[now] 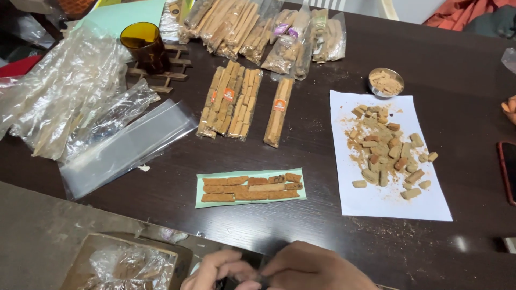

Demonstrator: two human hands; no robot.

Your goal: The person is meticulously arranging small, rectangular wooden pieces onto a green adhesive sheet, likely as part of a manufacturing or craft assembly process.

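Observation:
My left hand (215,270) and my right hand (314,268) meet at the bottom edge of the view, below the table's near edge. Their fingertips pinch a small dark object (257,279) between them; most of it is hidden. The thing on the table closest to them is a green card strip (251,174) carrying rows of brown sticks. To the right lies a white paper sheet (387,207) with several short brown pieces and crumbs on it.
A small steel bowl (386,82), sealed stick packets (231,102) and a packet pile (258,27) lie farther back. At the left are clear plastic sleeves (123,145) and an amber glass (144,45). A phone (508,172) and another person's hand (509,109) show at the right edge. A cardboard box (86,252) sits lower left.

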